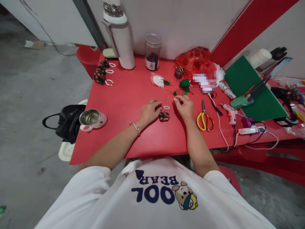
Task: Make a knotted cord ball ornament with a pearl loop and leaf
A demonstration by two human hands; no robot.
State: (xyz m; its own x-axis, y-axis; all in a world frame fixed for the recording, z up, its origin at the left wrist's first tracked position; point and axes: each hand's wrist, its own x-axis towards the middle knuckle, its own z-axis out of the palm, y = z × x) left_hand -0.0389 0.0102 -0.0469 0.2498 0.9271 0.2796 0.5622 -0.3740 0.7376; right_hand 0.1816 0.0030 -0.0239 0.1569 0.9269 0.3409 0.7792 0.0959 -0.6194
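Note:
My left hand [151,110] rests low over the red table with its fingers curled and the fingertips drawn together, just left of a small loop of white beads [166,107]. What those fingertips hold, if anything, is too small to make out. Directly below the loop lies a multicoloured knitted piece [164,116], close to my left thumb. To the right, my right hand [184,106] has thumb and forefinger pinched, and their contents cannot be made out. A thin thread [169,93] curves over the table between the hands. Green yarn [184,84] lies beyond my right hand.
Yellow-and-orange-handled scissors [203,117] and a pink glue gun [230,113] with cables lie right. A bag of white beads [157,80], a jar [152,52] and a tall flask [120,39] stand behind. At left are a mug [91,118] and finished-looking yarn pieces [100,72] with bead loops.

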